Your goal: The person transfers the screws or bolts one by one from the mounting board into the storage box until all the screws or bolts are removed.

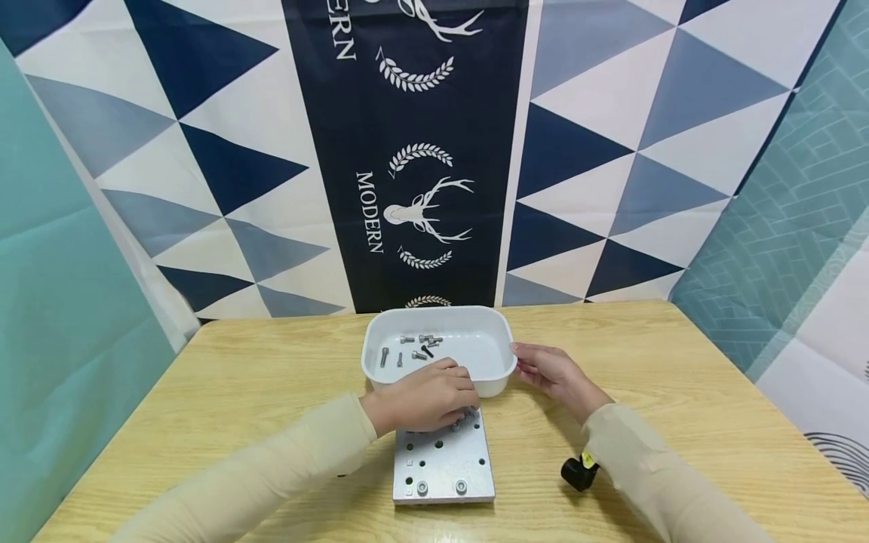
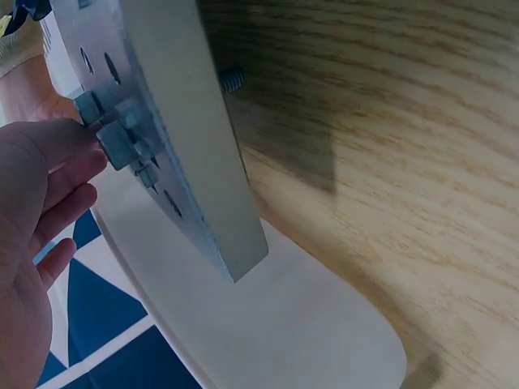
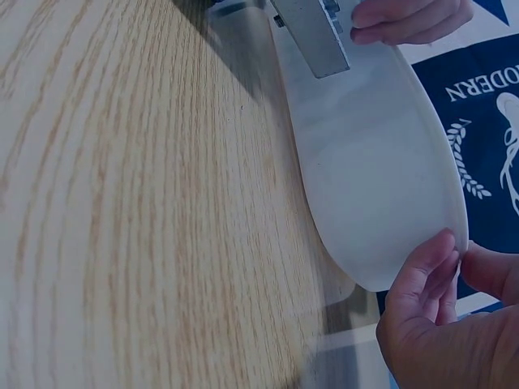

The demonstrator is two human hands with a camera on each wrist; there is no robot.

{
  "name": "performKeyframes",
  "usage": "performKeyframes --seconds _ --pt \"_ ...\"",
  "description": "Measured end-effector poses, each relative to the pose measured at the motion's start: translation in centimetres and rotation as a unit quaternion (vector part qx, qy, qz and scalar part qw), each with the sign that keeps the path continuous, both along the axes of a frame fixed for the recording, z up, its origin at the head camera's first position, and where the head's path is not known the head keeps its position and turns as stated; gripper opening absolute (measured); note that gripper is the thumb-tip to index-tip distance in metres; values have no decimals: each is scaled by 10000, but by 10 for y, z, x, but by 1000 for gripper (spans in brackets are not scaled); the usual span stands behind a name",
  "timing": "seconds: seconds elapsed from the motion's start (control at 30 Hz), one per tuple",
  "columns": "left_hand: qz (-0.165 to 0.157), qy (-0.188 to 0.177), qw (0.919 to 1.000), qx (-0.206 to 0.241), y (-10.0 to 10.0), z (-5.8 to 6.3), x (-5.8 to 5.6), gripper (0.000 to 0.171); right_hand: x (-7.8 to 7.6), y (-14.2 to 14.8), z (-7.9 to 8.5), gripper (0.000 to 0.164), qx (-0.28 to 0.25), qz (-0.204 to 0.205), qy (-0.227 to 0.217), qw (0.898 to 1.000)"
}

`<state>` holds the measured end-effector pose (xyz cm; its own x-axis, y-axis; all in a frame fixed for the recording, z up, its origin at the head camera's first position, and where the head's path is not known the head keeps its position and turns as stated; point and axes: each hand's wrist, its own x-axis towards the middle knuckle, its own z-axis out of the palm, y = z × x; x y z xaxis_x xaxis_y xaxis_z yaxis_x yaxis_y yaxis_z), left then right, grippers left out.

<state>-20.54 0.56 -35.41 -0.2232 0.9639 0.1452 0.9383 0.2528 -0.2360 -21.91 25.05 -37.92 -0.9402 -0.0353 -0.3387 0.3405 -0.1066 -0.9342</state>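
My left hand [image 1: 429, 396] reaches over the far end of a drilled metal plate [image 1: 448, 464]. In the left wrist view its thumb and forefinger pinch at a bolt [image 2: 118, 146], among several bolt heads standing on the plate. A threaded end [image 2: 233, 79] pokes out beneath. Two socket-head bolts [image 1: 462, 487] sit in the plate's near edge. Behind the plate stands a white plastic tub [image 1: 485, 343], with several loose bolts [image 1: 419, 355] in its left half. My right hand [image 1: 553, 375] grips the tub's right end by the rim, fingers outside its wall.
A black piece with a yellow part [image 1: 579, 473] lies on the wooden table [image 1: 305, 483], partly under the right sleeve. Patterned cloth [image 1: 434, 151] hangs behind the table's far edge, and teal cloth [image 1: 61, 264] hangs at the left.
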Motion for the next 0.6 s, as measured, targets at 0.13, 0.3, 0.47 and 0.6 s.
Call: performKeyframes --seconds 0.13,0.3,0.47,0.6 --pt "-77 51 10000 27 0 -2 1 11 0 -1 0 52 36 -28 -10 10000" --pt "-81 71 9999 -10 1 -3 2 10 0 -2 0 52 212 -116 -109 9996" --pt "-140 76 9998 -77 3 -1 2 8 0 -1 0 54 247 -133 -221 9994" --pt "-153 94 9998 -85 5 -1 3 7 -1 -1 1 55 158 -137 -235 9995"
